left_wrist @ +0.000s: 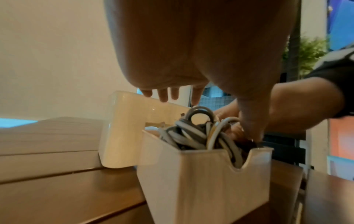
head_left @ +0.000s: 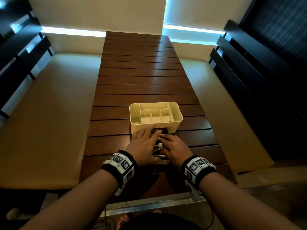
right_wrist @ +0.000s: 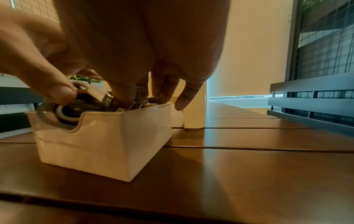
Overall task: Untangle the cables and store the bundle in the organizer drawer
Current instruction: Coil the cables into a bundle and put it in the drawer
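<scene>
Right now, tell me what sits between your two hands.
The cables, piled in the pulled-out drawer; head view shows left hand and right hand on either side.

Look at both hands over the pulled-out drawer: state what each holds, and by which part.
Neither clearly grips anything. The left hand and right hand press the cables from above into the drawer; whether any finger pinches a cable cannot be told.
</scene>
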The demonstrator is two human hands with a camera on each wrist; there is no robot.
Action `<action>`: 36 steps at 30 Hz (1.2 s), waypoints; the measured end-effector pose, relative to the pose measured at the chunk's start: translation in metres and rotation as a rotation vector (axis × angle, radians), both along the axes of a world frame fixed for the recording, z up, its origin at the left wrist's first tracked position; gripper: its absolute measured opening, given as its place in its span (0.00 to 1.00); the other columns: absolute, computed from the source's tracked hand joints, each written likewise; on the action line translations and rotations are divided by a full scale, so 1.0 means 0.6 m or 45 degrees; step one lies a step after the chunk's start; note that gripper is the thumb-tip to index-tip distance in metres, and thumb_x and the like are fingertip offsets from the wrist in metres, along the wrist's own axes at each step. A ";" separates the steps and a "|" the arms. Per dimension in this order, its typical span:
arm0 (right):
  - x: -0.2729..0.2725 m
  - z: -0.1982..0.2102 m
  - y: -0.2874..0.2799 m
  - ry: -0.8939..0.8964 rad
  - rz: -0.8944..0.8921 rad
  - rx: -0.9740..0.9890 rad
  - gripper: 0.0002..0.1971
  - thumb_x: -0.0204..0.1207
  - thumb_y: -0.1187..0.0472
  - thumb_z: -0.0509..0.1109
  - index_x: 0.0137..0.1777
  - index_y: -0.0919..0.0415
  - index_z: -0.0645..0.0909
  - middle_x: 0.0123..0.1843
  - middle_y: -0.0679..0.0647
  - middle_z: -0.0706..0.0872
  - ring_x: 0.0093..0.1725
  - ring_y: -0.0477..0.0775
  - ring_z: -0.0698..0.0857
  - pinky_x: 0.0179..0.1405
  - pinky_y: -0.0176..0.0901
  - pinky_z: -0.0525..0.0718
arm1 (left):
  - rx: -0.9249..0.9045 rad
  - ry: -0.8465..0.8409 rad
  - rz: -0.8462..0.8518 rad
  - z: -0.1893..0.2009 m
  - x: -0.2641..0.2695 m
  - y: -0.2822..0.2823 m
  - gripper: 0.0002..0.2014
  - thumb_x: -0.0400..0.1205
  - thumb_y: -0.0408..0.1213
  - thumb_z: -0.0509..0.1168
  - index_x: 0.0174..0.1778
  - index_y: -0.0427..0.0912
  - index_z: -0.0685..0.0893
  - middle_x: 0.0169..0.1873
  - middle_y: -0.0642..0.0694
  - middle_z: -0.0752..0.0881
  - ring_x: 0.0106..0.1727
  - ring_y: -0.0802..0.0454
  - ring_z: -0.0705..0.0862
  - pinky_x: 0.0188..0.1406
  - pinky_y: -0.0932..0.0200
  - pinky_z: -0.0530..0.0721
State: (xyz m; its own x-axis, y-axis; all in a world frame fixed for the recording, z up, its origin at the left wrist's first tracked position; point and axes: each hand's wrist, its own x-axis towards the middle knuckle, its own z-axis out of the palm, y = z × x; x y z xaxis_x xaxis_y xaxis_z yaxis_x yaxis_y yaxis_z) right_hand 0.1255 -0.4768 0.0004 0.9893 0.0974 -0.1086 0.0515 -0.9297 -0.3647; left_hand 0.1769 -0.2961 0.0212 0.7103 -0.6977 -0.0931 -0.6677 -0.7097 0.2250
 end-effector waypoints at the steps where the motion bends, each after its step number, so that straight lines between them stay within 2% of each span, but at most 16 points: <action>1: 0.000 -0.001 0.001 -0.004 -0.002 0.013 0.26 0.80 0.52 0.71 0.77 0.57 0.77 0.77 0.55 0.76 0.71 0.60 0.75 0.64 0.61 0.80 | 0.022 -0.026 -0.044 -0.004 -0.002 -0.001 0.51 0.77 0.70 0.62 0.88 0.53 0.42 0.87 0.48 0.39 0.87 0.46 0.40 0.84 0.41 0.41; 3: -0.001 -0.002 0.000 -0.008 0.002 0.021 0.25 0.79 0.53 0.70 0.76 0.58 0.78 0.75 0.58 0.77 0.70 0.62 0.75 0.63 0.62 0.82 | 0.079 -0.006 -0.095 -0.018 0.001 -0.006 0.47 0.81 0.72 0.50 0.88 0.52 0.37 0.87 0.50 0.33 0.87 0.48 0.31 0.85 0.38 0.35; 6: -0.003 -0.003 -0.001 -0.016 0.016 0.026 0.24 0.80 0.55 0.69 0.75 0.61 0.78 0.74 0.60 0.77 0.70 0.63 0.76 0.65 0.60 0.81 | 0.136 0.050 -0.078 -0.037 0.005 -0.005 0.39 0.85 0.67 0.39 0.89 0.49 0.42 0.88 0.51 0.36 0.87 0.51 0.32 0.85 0.37 0.35; 11: -0.002 0.011 0.001 0.076 0.000 0.025 0.26 0.83 0.52 0.67 0.79 0.58 0.74 0.78 0.54 0.71 0.74 0.57 0.72 0.71 0.53 0.77 | 0.137 -0.063 -0.046 -0.054 -0.002 0.006 0.36 0.86 0.62 0.39 0.87 0.43 0.55 0.85 0.44 0.60 0.86 0.45 0.56 0.84 0.43 0.49; 13: -0.003 0.023 0.002 0.120 0.000 -0.027 0.26 0.85 0.51 0.64 0.81 0.57 0.70 0.82 0.51 0.67 0.77 0.55 0.70 0.73 0.51 0.75 | 0.123 -0.086 -0.046 -0.059 -0.002 0.002 0.35 0.87 0.61 0.41 0.85 0.42 0.61 0.81 0.44 0.68 0.84 0.44 0.60 0.83 0.43 0.54; 16: -0.011 0.031 0.007 0.073 0.010 -0.076 0.27 0.86 0.48 0.61 0.83 0.55 0.66 0.86 0.48 0.61 0.81 0.52 0.65 0.77 0.50 0.71 | 0.134 -0.099 -0.046 -0.064 0.001 -0.001 0.33 0.89 0.59 0.42 0.83 0.40 0.64 0.78 0.44 0.72 0.84 0.43 0.61 0.83 0.43 0.56; 18: -0.017 0.028 0.013 0.037 0.017 -0.066 0.31 0.86 0.46 0.62 0.85 0.56 0.63 0.88 0.48 0.59 0.84 0.51 0.62 0.80 0.47 0.64 | 0.145 -0.135 -0.055 -0.065 0.001 0.000 0.34 0.88 0.58 0.38 0.82 0.40 0.65 0.78 0.44 0.73 0.83 0.43 0.62 0.81 0.43 0.57; 20: -0.024 0.024 0.019 -0.017 0.025 -0.058 0.34 0.84 0.46 0.64 0.86 0.57 0.60 0.88 0.50 0.58 0.85 0.52 0.61 0.82 0.49 0.61 | 0.165 -0.172 -0.070 -0.065 0.001 -0.001 0.36 0.85 0.58 0.35 0.82 0.40 0.65 0.78 0.43 0.73 0.82 0.42 0.63 0.80 0.43 0.58; 23: -0.032 0.020 0.026 -0.225 0.063 -0.090 0.32 0.82 0.52 0.68 0.84 0.60 0.65 0.86 0.55 0.65 0.84 0.57 0.65 0.81 0.55 0.65 | 0.164 -0.211 -0.074 -0.067 0.002 -0.001 0.37 0.84 0.59 0.34 0.81 0.40 0.67 0.77 0.43 0.74 0.81 0.42 0.65 0.78 0.43 0.60; 25: -0.035 0.011 0.031 -0.249 0.096 -0.113 0.28 0.83 0.55 0.65 0.81 0.62 0.70 0.84 0.58 0.70 0.83 0.59 0.67 0.80 0.59 0.65 | 0.150 -0.202 -0.070 -0.067 0.001 0.000 0.38 0.83 0.58 0.31 0.81 0.41 0.67 0.77 0.44 0.74 0.81 0.42 0.65 0.78 0.43 0.60; 26: -0.038 0.005 0.034 -0.190 0.092 -0.124 0.27 0.84 0.53 0.59 0.81 0.62 0.70 0.84 0.58 0.69 0.84 0.59 0.66 0.82 0.60 0.63 | 0.143 -0.180 -0.064 -0.068 0.000 -0.001 0.38 0.83 0.58 0.32 0.81 0.41 0.66 0.77 0.44 0.73 0.81 0.42 0.65 0.79 0.43 0.60; 29: -0.044 -0.014 0.031 -0.043 0.076 -0.118 0.35 0.80 0.46 0.41 0.82 0.61 0.69 0.85 0.56 0.66 0.85 0.58 0.63 0.83 0.61 0.60 | 0.110 -0.133 -0.041 -0.066 -0.005 0.000 0.33 0.89 0.57 0.41 0.84 0.39 0.62 0.81 0.41 0.68 0.84 0.41 0.61 0.82 0.43 0.57; 30: -0.042 -0.018 0.029 -0.054 0.083 -0.129 0.35 0.80 0.47 0.42 0.82 0.61 0.69 0.85 0.57 0.67 0.85 0.59 0.64 0.82 0.60 0.60 | 0.097 -0.095 -0.024 -0.067 -0.006 0.002 0.33 0.89 0.57 0.43 0.85 0.38 0.59 0.83 0.40 0.65 0.85 0.41 0.58 0.84 0.43 0.55; 32: -0.041 -0.024 0.026 -0.048 0.088 -0.155 0.28 0.83 0.54 0.51 0.82 0.62 0.69 0.85 0.57 0.67 0.85 0.59 0.65 0.82 0.59 0.59 | 0.071 -0.041 -0.002 -0.064 -0.015 0.010 0.35 0.89 0.57 0.41 0.88 0.38 0.51 0.87 0.39 0.55 0.88 0.41 0.50 0.86 0.45 0.47; 34: -0.040 -0.032 0.024 -0.074 0.095 -0.166 0.27 0.82 0.60 0.59 0.82 0.62 0.69 0.85 0.57 0.67 0.84 0.59 0.65 0.81 0.56 0.56 | 0.015 -0.037 -0.007 -0.071 -0.034 0.020 0.36 0.88 0.56 0.38 0.88 0.39 0.45 0.88 0.42 0.44 0.88 0.44 0.41 0.86 0.45 0.39; 36: -0.034 -0.034 0.026 -0.097 0.088 -0.177 0.27 0.82 0.60 0.61 0.81 0.62 0.70 0.84 0.58 0.68 0.84 0.59 0.67 0.81 0.55 0.56 | -0.023 -0.136 -0.028 -0.083 -0.054 0.031 0.34 0.89 0.54 0.42 0.87 0.37 0.52 0.87 0.40 0.48 0.88 0.44 0.46 0.85 0.42 0.48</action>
